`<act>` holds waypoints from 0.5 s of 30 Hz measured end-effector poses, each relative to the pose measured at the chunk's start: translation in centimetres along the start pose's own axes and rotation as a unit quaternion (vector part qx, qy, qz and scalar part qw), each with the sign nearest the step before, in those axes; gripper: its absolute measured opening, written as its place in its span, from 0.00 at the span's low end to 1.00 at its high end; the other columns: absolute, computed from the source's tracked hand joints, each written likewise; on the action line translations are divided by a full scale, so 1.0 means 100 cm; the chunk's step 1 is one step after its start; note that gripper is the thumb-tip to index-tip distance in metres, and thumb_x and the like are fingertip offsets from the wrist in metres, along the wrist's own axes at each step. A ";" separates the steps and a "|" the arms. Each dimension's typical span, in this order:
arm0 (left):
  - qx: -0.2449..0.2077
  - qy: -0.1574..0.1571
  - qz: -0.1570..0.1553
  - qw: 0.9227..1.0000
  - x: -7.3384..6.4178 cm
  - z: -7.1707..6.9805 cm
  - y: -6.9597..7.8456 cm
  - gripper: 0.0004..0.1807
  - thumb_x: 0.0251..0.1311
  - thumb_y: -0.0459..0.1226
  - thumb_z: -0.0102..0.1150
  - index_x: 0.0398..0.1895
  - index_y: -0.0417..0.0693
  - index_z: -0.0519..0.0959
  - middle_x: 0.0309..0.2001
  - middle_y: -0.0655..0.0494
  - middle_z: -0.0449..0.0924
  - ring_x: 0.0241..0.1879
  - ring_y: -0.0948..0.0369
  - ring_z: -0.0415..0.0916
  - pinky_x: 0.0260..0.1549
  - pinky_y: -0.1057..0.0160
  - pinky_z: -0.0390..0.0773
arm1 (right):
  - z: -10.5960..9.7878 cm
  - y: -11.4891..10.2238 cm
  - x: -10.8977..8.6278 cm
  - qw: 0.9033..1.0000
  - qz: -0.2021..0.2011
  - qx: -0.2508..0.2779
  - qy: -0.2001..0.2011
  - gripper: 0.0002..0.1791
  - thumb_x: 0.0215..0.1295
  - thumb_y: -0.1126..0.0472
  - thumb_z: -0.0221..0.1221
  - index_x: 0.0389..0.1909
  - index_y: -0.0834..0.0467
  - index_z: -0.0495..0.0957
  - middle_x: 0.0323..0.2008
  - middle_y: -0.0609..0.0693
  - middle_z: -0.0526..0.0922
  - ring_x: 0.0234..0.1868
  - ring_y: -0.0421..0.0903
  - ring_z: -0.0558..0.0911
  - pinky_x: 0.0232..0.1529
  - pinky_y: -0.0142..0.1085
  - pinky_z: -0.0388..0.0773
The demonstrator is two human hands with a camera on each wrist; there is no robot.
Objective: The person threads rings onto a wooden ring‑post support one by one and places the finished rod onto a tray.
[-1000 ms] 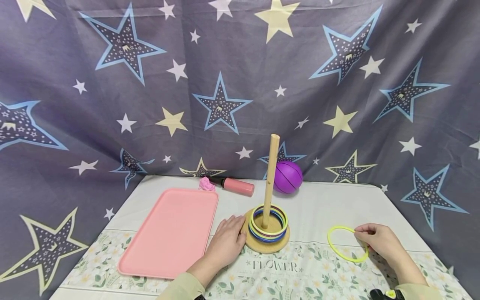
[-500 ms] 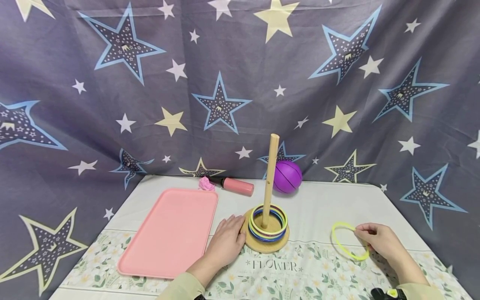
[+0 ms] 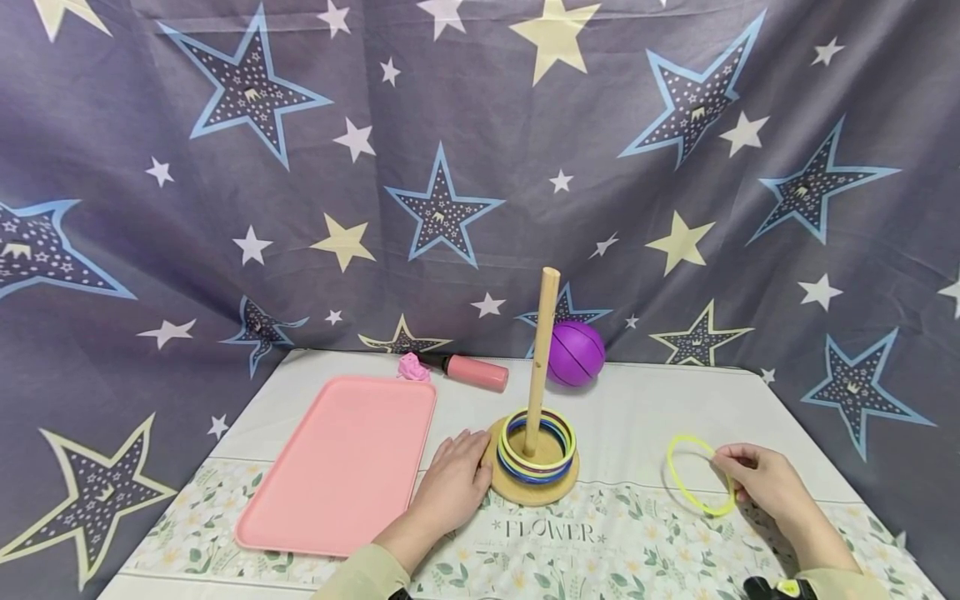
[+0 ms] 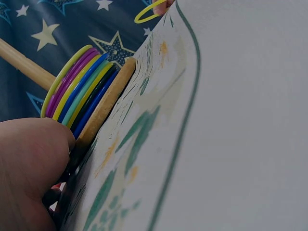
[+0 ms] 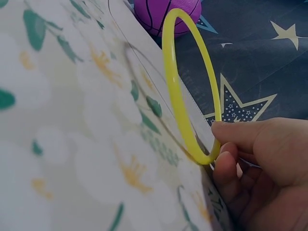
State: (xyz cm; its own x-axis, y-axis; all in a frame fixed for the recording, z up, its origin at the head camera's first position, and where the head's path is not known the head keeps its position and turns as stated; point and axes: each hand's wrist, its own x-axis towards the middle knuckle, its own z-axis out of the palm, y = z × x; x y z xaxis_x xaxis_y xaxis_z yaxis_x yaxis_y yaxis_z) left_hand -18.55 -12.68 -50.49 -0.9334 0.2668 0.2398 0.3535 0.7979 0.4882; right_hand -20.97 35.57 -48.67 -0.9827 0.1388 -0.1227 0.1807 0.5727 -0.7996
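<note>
A wooden ring-toss stand has a tall peg (image 3: 543,350) on a round base (image 3: 525,495). Stacked around the peg are several thin rings (image 3: 537,478) in yellow, purple, blue and green, seen edge-on as a stack (image 4: 79,86) in the left wrist view. My left hand (image 3: 456,483) lies with extended fingers against the left edge of the base. To the right, my right hand (image 3: 765,483) pinches a yellow ring (image 3: 672,473) between thumb and fingers. In the right wrist view that ring (image 5: 169,62) stands tilted up, its lower side close to the tablecloth.
Left of the stand lies a pink tray (image 3: 341,462). Along the back are a pink pump (image 3: 476,374), a small crumpled pink item (image 3: 413,367) and a purple ball (image 3: 576,354) behind the peg. A star-patterned curtain (image 3: 480,117) hangs behind the table.
The yellow ring has tipped from lying nearly flat to a steeper tilt, its far side rising. My right hand shifted only slightly; my left hand stayed at the base.
</note>
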 end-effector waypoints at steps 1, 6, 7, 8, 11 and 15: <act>0.000 0.000 0.000 1.000 0.000 0.000 0.000 0.28 0.83 0.38 0.54 0.80 0.33 0.71 0.78 0.39 0.73 0.81 0.40 0.63 0.83 0.36 0.55 | 0.000 0.000 0.000 1.000 -0.001 0.003 -0.001 0.21 0.84 0.56 0.62 0.60 0.71 0.81 0.32 0.51 0.82 0.28 0.47 0.80 0.27 0.39 0.85; -0.001 0.000 0.000 1.000 0.000 -0.001 0.001 0.28 0.84 0.38 0.54 0.80 0.33 0.71 0.78 0.39 0.73 0.81 0.40 0.63 0.83 0.36 0.55 | -0.001 -0.004 0.001 1.000 0.003 0.018 0.001 0.22 0.84 0.56 0.62 0.62 0.72 0.80 0.33 0.51 0.81 0.29 0.46 0.79 0.28 0.38 0.86; -0.001 -0.001 0.000 1.000 0.000 -0.001 0.001 0.28 0.84 0.38 0.54 0.80 0.33 0.71 0.78 0.39 0.73 0.82 0.40 0.63 0.83 0.36 0.55 | -0.002 -0.004 0.002 1.000 0.002 0.021 0.000 0.22 0.85 0.56 0.61 0.62 0.73 0.79 0.34 0.50 0.81 0.29 0.46 0.79 0.28 0.38 0.86; -0.002 -0.001 0.000 1.000 0.000 -0.001 0.001 0.28 0.84 0.38 0.54 0.80 0.33 0.71 0.78 0.39 0.73 0.82 0.40 0.63 0.83 0.36 0.55 | -0.002 -0.004 0.002 1.000 0.004 0.023 0.001 0.22 0.85 0.56 0.61 0.63 0.73 0.79 0.34 0.50 0.81 0.29 0.45 0.79 0.28 0.38 0.86; -0.001 -0.001 0.000 1.000 0.000 -0.001 0.001 0.28 0.84 0.39 0.53 0.80 0.34 0.71 0.78 0.39 0.72 0.82 0.40 0.62 0.83 0.36 0.54 | -0.002 -0.006 0.002 1.000 0.006 0.029 -0.001 0.22 0.86 0.56 0.60 0.63 0.73 0.78 0.34 0.50 0.81 0.30 0.45 0.79 0.29 0.37 0.85; -0.001 -0.004 -0.003 1.000 0.001 0.000 0.000 0.29 0.84 0.39 0.53 0.81 0.35 0.70 0.79 0.40 0.72 0.82 0.40 0.62 0.83 0.36 0.53 | -0.002 -0.011 0.002 0.999 0.006 0.038 -0.003 0.22 0.87 0.56 0.58 0.63 0.73 0.78 0.30 0.49 0.79 0.30 0.44 0.77 0.30 0.35 0.84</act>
State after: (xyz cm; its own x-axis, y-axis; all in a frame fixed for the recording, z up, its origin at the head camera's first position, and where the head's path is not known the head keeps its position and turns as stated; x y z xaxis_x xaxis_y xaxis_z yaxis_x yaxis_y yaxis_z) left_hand -18.67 -12.70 -50.43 -0.9360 0.2663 0.2300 0.3479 0.7990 0.4906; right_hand -21.30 35.14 -47.74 -0.9810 0.1391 -0.1355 0.1881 0.5077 -0.8408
